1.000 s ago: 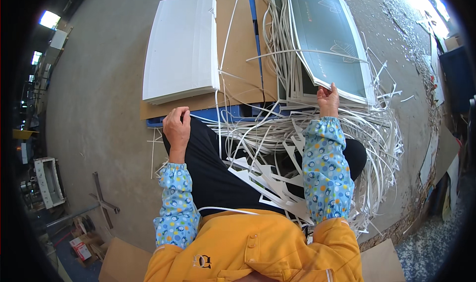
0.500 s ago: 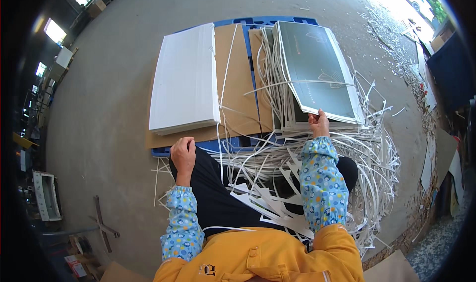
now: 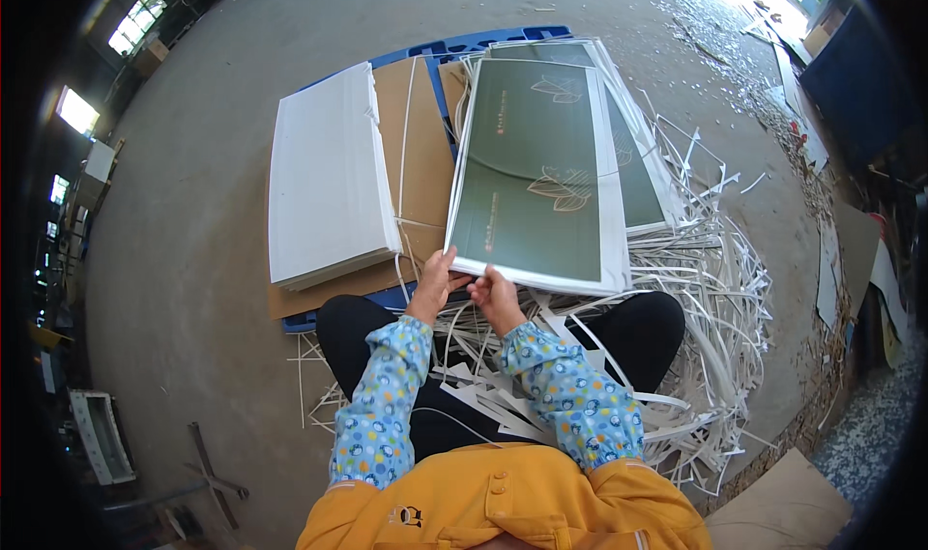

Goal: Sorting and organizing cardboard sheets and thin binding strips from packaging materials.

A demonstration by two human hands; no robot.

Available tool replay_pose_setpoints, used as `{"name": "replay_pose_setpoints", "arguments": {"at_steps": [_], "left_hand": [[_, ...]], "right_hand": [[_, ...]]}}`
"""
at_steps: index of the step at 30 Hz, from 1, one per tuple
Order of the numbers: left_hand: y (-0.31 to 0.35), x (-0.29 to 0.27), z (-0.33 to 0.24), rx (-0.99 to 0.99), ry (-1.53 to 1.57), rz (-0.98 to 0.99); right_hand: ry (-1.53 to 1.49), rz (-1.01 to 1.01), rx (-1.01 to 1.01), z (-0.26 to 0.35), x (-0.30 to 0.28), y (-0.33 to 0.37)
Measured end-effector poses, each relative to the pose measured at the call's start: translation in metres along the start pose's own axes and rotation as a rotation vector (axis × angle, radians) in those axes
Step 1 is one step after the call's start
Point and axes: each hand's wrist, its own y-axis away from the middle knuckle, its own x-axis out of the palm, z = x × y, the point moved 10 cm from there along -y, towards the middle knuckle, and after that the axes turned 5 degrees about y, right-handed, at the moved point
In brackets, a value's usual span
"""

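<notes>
A green printed sheet [image 3: 532,173] with white margins and leaf line drawings lies tilted over its stack, its near edge raised toward me. It may be a few sheets together. At its near left corner, my left hand [image 3: 435,285] closes on the edge. My right hand [image 3: 497,301] pinches the near edge just to the right of that. The rest of the green stack [image 3: 633,188] shows behind it on the right. To the left stands a stack of white sheets [image 3: 333,173], with no hand on it.
Brown cardboard [image 3: 411,134] on a blue pallet [image 3: 435,49] lies under both stacks. Tangled white trim strips [image 3: 710,357] are heaped around the right side and between my knees. Scraps [image 3: 744,86] litter the concrete floor at the far right.
The green printed sheet has come left and toward me off its stack. My left hand has moved from beside the white stack to its corner; my right hand has shifted left along with it.
</notes>
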Motion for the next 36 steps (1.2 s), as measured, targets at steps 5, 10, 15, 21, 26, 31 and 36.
{"name": "replay_pose_setpoints", "arguments": {"at_steps": [5,10,15,21,26,31,36], "left_hand": [[-0.025,-0.04,0.036,-0.052,-0.042,-0.034],[-0.034,-0.05,0.045,-0.041,-0.073,-0.072],[-0.038,-0.036,0.046,-0.007,-0.024,-0.002],[-0.04,-0.028,0.051,-0.008,-0.072,0.007],[-0.028,-0.011,0.039,-0.015,-0.189,0.085],[0.006,-0.001,-0.022,0.343,-1.112,-0.37],[0.111,0.138,-0.065,0.975,-1.38,0.153]], "right_hand": [[0.651,0.164,0.131,0.005,-0.005,0.029],[1.121,-0.243,-0.881,0.206,-0.015,0.032],[1.495,-0.927,-0.799,0.302,-0.153,0.007],[1.264,-0.5,-0.504,0.254,-0.203,-0.038],[1.484,-0.442,-0.444,0.269,-0.157,0.002],[0.956,-0.208,-0.398,0.279,-0.081,0.071],[0.595,-0.022,-0.428,0.264,-0.034,0.078]]}}
